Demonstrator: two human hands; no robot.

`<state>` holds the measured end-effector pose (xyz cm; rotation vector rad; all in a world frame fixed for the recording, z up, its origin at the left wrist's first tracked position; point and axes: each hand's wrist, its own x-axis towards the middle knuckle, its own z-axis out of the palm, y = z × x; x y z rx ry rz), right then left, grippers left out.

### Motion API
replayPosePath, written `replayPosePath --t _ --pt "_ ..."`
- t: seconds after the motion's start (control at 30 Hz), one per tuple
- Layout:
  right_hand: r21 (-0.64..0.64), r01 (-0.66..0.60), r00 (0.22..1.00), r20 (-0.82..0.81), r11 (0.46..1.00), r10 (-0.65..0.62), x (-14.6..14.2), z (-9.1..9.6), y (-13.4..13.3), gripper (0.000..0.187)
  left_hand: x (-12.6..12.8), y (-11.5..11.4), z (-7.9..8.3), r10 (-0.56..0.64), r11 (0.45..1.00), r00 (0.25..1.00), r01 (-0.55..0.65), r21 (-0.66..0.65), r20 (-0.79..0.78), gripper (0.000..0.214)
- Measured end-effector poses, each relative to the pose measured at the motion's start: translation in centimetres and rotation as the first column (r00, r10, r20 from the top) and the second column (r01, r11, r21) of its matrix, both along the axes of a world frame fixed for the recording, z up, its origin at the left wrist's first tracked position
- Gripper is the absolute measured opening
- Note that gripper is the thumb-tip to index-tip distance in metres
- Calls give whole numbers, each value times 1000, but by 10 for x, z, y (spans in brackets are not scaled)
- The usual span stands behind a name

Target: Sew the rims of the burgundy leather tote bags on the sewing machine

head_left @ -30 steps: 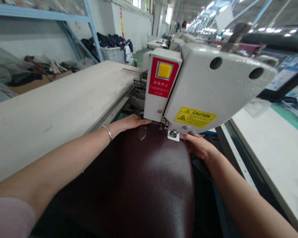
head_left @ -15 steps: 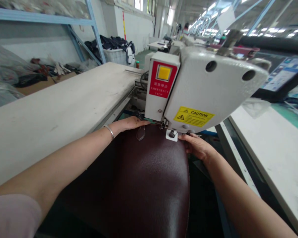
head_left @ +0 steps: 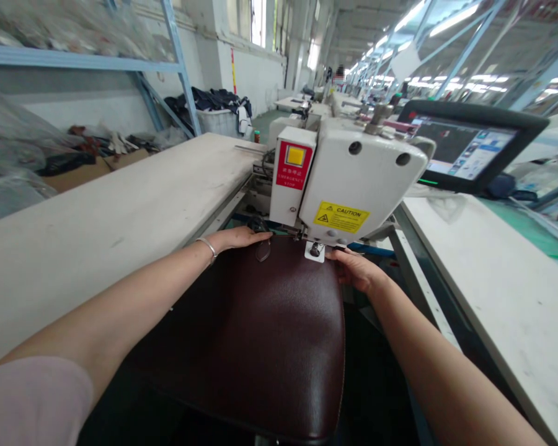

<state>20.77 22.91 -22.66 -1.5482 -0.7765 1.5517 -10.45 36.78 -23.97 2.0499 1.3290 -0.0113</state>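
Left hand [head_left: 237, 238] is lying flat and open on the top edge of a dark burgundy leather panel [head_left: 242, 328], right hand [head_left: 356, 271] pinching its right edge, panel butted right up under the sewing machine's [head_left: 353, 186] presser foot [head_left: 315, 250].

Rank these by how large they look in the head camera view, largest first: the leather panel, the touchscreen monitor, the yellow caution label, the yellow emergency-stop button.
1. dark brown leather panel
2. touchscreen monitor
3. yellow caution label
4. yellow emergency-stop button

The panel's closeness to the camera may exaggerate its lead.
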Motion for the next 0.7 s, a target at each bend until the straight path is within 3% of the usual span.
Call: replayPosePath --t 0.23,0.4,0.47,0.57,0.7 --pt "30 4 999 -43 1000 -3 -3 -4 -12 50 3 -26 16 23 999 999 -22 32 -37 89" --pt "73 43 989 -144 996 -32 -11 -4 -79 48 1 -81 25 -93 991 994 98 91 -55 84" --pt "80 125 984 -139 989 -113 -13 -12 -116 49 0 -105 20 -192 977 980 195 86 -44 82" --pt "74 216 974 -92 974 -209 -4 -35 -152 50 11 -129 -2 -316 948 946 318 24 -76 75" --pt "20 137 967 213 990 -138 21 -66 -150 54 53 -143 -32 -256 967 960 254 -36 -110 77"
